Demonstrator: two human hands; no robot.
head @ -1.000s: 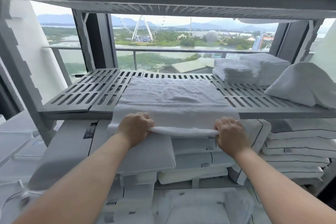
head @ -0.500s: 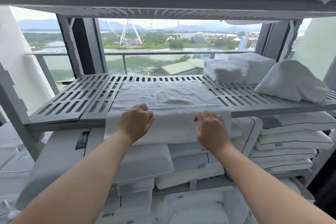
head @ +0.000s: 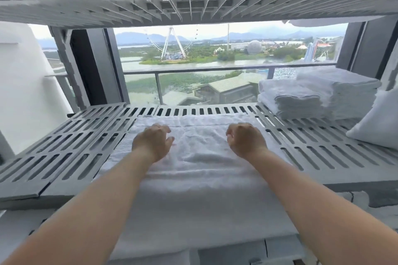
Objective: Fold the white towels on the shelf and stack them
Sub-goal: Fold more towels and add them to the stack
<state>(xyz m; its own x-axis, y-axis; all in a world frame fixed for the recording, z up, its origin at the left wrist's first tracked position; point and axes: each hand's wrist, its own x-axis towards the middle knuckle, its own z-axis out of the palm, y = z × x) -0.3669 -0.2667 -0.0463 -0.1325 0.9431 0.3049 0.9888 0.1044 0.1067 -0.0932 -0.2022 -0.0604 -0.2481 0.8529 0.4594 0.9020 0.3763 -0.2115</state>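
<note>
A white towel (head: 200,163) lies on the grey slatted shelf (head: 75,146), doubled over on itself, with its front part hanging over the shelf's front edge. My left hand (head: 153,142) and my right hand (head: 245,140) sit on top of it, close to the folded-over edge near the towel's far end. Both have their fingers curled down around that edge. A stack of folded white towels (head: 301,101) stands at the back right of the same shelf.
A white pillow (head: 379,122) leans at the shelf's right end, beside the stack. Another slatted shelf (head: 193,6) hangs low overhead. Behind the shelf are a window and a balcony railing (head: 193,70). Bedding fills the level below.
Both hands lifted the towel's hanging front edge and carried it away from me over the shelf, laying it near the far edge. The camera moved closer and higher.
</note>
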